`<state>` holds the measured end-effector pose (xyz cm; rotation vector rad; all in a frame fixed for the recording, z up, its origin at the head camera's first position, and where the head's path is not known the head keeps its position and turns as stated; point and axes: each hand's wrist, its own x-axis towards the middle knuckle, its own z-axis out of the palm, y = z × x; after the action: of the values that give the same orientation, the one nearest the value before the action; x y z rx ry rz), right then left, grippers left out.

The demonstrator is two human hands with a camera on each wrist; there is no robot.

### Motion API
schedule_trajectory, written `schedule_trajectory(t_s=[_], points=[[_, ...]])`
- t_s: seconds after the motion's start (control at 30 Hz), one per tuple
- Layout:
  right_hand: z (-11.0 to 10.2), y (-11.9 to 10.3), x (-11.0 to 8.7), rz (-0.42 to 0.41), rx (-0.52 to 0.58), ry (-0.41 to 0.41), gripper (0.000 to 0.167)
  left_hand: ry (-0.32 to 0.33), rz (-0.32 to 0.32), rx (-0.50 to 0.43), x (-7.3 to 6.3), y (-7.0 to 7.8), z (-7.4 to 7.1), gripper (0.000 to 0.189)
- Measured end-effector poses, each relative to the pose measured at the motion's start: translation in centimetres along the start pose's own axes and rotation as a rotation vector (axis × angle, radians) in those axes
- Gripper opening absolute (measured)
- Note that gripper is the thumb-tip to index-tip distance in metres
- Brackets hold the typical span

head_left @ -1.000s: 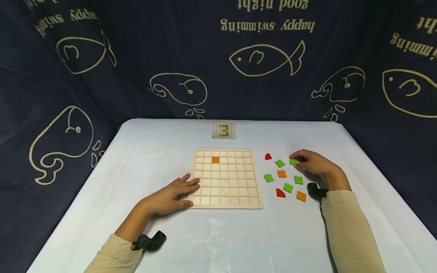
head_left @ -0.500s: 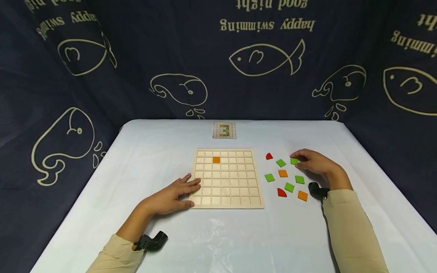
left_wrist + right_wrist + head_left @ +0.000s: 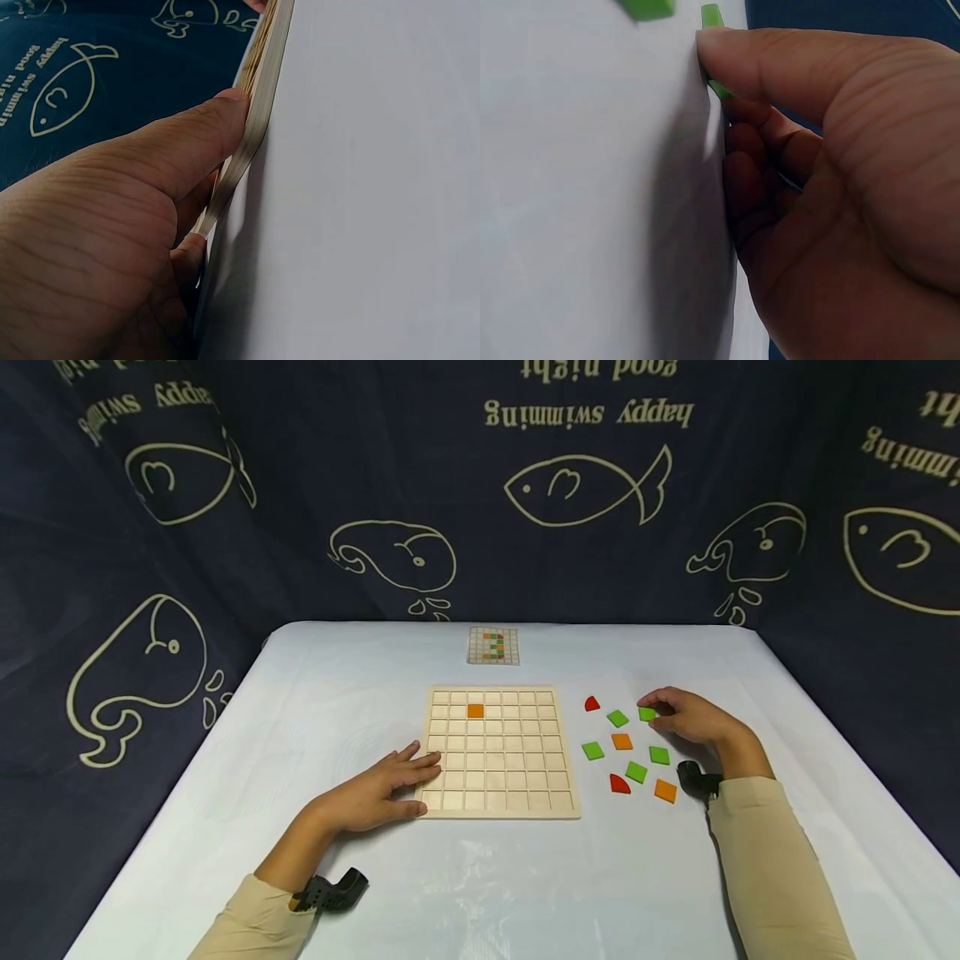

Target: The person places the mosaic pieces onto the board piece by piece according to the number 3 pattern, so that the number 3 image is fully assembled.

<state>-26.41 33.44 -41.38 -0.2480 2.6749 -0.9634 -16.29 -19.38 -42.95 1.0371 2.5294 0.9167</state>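
Observation:
My left hand (image 3: 378, 793) rests with spread fingers on the left edge of a wooden grid board (image 3: 517, 760). In the left wrist view, the thumb lies along the board's rim (image 3: 262, 97). One orange square tile (image 3: 476, 711) is set in a cell of the board's second row from the far side. To the right of the board, my right hand (image 3: 690, 714) pinches a green square tile (image 3: 647, 714) between thumb and fingers. The right wrist view shows the thumb over this green tile (image 3: 718, 88), partly covering it, close to the white tabletop.
Several loose tiles lie around the right hand, among them a red quarter-round tile (image 3: 592, 703), a green tile (image 3: 636, 772) and an orange tile (image 3: 665, 791). A pattern card (image 3: 492, 646) lies beyond the board. A dark printed curtain (image 3: 450, 443) hangs behind the white table (image 3: 480, 885).

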Motion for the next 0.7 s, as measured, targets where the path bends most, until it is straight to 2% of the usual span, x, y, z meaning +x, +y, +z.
schedule_trajectory(t_s=[0.5, 0.7], points=[[0.11, -0.02, 0.19, -0.042, -0.028, 0.030, 0.034, 0.002, 0.005, 0.002, 0.00, 0.14, -0.09, 0.063], [0.13, 0.08, 0.23, -0.032, -0.014, 0.031, 0.034, -0.001, 0.000, -0.002, -0.01, 0.26, -0.13, 0.063]])
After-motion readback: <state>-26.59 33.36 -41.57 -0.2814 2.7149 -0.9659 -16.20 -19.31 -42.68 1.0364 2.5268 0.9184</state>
